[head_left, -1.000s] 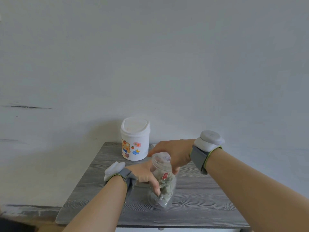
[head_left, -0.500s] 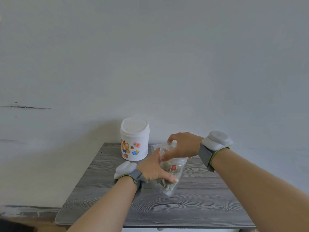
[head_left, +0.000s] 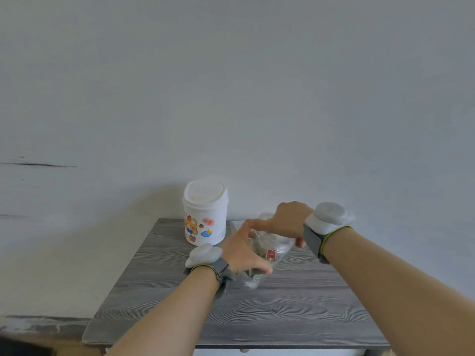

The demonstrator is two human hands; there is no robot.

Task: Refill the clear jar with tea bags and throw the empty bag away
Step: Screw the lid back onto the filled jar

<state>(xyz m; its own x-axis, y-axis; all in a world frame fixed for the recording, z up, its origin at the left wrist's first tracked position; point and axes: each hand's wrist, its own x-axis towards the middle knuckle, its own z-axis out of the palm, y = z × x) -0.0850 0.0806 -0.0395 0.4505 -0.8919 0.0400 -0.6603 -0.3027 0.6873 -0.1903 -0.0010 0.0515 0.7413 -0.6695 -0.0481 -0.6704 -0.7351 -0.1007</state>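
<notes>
My left hand has its fingers clamped round the jar's side. My right hand has its fingers wrapped over the top end; I cannot tell if they hold a lid. A second ago the jar stood nearly straight up. Now it leans far over toward the worktop's back right corner, lifted above the middle. Tea bags show inside. I think I am opening it. The white bin waits at the back edge.

light: soft, even daylight | shadows: faint | blur: left hand | edges: wide-angle bowing
</notes>
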